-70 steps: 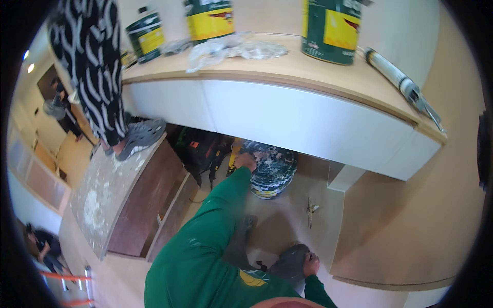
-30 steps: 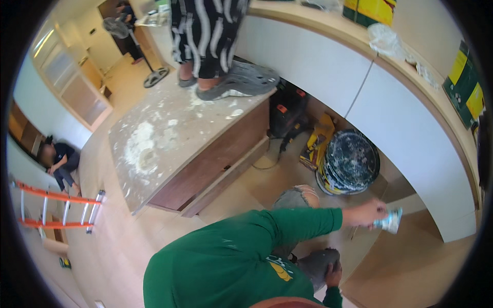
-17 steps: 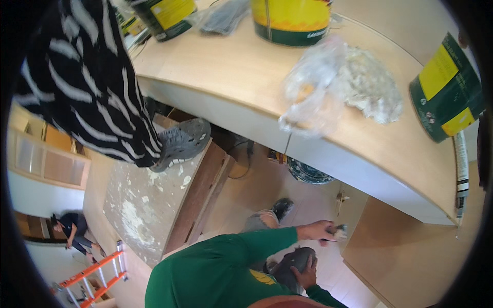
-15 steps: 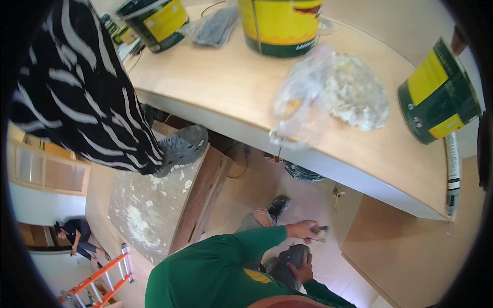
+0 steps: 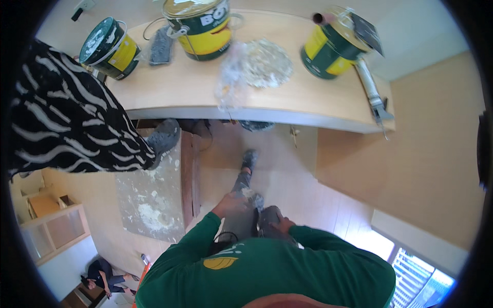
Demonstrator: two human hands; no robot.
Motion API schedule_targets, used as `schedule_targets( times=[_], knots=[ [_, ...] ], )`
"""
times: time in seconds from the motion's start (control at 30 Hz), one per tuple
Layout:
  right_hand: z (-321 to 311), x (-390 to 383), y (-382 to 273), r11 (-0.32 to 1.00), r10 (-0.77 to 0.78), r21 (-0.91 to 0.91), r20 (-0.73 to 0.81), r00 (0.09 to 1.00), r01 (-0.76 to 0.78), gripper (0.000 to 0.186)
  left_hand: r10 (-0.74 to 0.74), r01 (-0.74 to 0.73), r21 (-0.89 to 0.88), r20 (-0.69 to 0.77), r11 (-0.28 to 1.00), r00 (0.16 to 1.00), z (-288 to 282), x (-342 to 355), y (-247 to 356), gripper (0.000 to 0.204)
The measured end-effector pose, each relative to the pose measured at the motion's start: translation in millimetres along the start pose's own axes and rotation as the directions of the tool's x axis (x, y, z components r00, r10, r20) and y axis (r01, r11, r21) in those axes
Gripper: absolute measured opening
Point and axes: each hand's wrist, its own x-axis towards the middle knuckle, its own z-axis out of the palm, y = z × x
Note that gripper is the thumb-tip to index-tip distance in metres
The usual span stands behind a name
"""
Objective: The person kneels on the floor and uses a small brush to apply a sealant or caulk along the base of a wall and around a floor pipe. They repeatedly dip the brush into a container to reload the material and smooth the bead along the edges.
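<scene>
My left hand (image 5: 230, 206) is closed on a small, pale, blurred tool (image 5: 249, 193), perhaps a putty knife, held over my left leg. Resting on my right knee (image 5: 268, 218), my right hand (image 5: 282, 224) has its fingers laid along the dark trouser cloth and holds nothing. Beyond my feet, a counter (image 5: 185, 98) bears a round, crumbly white mass (image 5: 267, 64). Against that mass lies a crumpled clear plastic bag (image 5: 231, 82).
A person in black-and-white trousers (image 5: 77, 118) stands on a spattered platform (image 5: 149, 200) at left. Green-and-yellow buckets (image 5: 205, 38) and a caulking gun (image 5: 371, 87) are on the counter. A wooden panel (image 5: 400, 149) rises at right. Another person (image 5: 102, 274) sits far left.
My view has turned and pulled back, so the counter sits higher in the picture. My left hand has swung left with the tool; my right hand stays on the knee.
</scene>
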Motion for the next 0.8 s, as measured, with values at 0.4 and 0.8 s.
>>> schedule_targets(
  times=[0.4,0.8],
  knots=[
    [50.8,-44.0,73.1,0.895,-0.349,-0.259,0.102,0.932,0.364,0.084,0.317,-0.306,0.115,-0.088,0.945,0.944,87.5,-253.0,106.3,0.028],
    [-153.7,-160.1,-87.8,0.948,-0.147,-0.112,-0.984,0.098,0.298,0.052,0.434,-0.453,-0.02,-0.257,0.891,0.864,42.1,-319.4,112.3,0.03]
  ],
)
